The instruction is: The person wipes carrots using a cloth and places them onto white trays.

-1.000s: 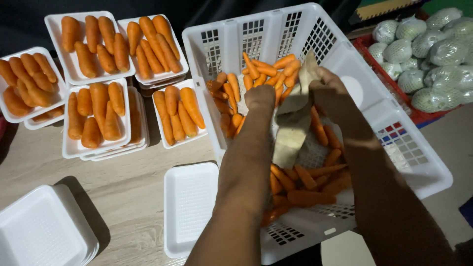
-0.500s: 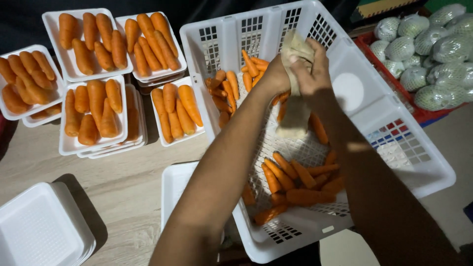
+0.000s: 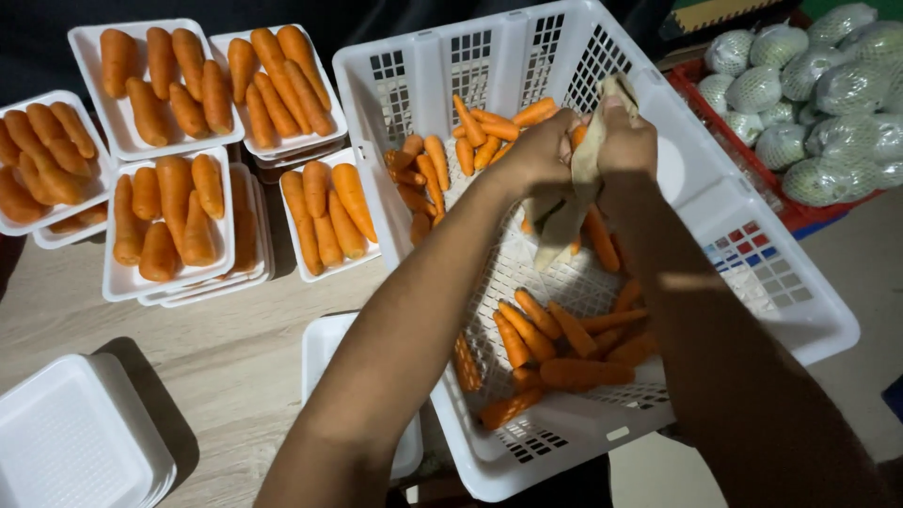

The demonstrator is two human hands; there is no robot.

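Cloth (image 3: 581, 188) now sits lower over the basket (image 3: 743, 273) (carrots beneath), both hands' (image 3: 541, 155) (image 3: 628, 141) fingers clamped on it.

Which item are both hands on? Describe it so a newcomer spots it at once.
Start at the big white perforated basket on the right of the wooden table. Above its middle, the left hand and right hand meet on a beige cloth that hangs down between them. It is the only pale, limp thing among orange carrots.
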